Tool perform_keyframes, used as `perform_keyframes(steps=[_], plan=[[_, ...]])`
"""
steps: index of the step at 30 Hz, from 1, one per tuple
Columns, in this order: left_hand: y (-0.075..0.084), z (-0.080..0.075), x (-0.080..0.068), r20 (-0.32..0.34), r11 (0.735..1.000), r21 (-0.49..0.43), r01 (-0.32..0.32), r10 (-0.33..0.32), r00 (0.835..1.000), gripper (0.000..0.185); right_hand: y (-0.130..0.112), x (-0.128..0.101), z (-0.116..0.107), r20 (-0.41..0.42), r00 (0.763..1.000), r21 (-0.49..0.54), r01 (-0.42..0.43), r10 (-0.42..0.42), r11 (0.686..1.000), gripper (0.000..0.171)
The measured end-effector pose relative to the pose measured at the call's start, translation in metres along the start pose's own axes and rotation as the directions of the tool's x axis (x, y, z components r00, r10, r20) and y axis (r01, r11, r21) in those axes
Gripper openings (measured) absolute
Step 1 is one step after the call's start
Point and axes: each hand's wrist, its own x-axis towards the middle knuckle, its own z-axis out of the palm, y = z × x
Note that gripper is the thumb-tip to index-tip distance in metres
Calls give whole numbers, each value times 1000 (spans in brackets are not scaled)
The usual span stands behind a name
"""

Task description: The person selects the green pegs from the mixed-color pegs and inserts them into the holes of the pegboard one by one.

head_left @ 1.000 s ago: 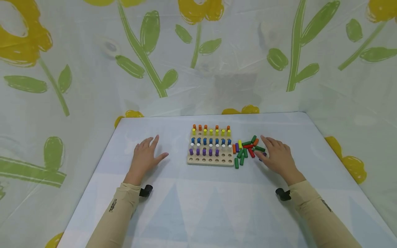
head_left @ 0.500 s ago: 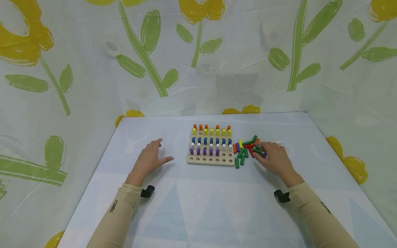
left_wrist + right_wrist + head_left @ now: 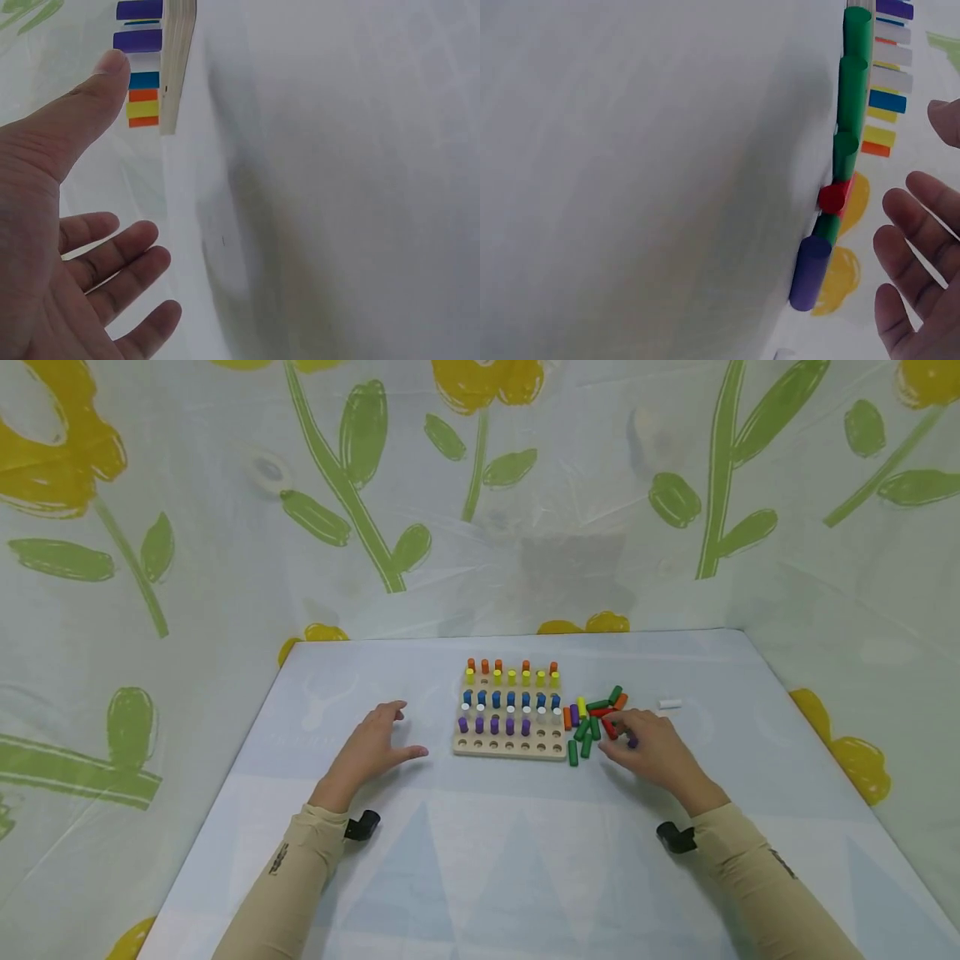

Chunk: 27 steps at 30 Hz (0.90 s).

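Right hand (image 3: 651, 748) nearer loose pegs (image 3: 596, 720)

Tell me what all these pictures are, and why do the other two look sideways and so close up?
These pictures show a person's two bare hands, not a machine. The big picture comes from a camera worn on the head, looking down at a table. The two tilted close-ups come from small cameras worn on each wrist, so they look across the table from beside each hand.

On the table sits a wooden peg board with orange, yellow, blue, white and purple pegs standing in its holes. The front row of holes is bare. Beside it lies a pile of loose pegs, mostly green, and one white peg lies apart.

The left hand is open, just left of the board, holding nothing. The right hand is at the pile with its fingers spread, right by a purple peg, not gripping anything.
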Motion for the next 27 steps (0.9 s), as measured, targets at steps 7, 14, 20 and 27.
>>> perform_keyframes(steps=[7,14,20,27], plan=[[6,3,1,12,1000,11,-17,17,1000,94,-6,2,4,35,999,-16,11,-10,1000,45],[10,8,3,34,999,32,-39,37,999,92,-14,4,6,81,997,-8,3,-2,1000,49],[15,12,5,50,998,27,-55,53,997,93,-18,5,8,80,996,-17,38,-37,999,52],[18,17,8,50,995,24,-96,94,994,90,-20,6,9,116,993,-18,31,-28,999,53]])
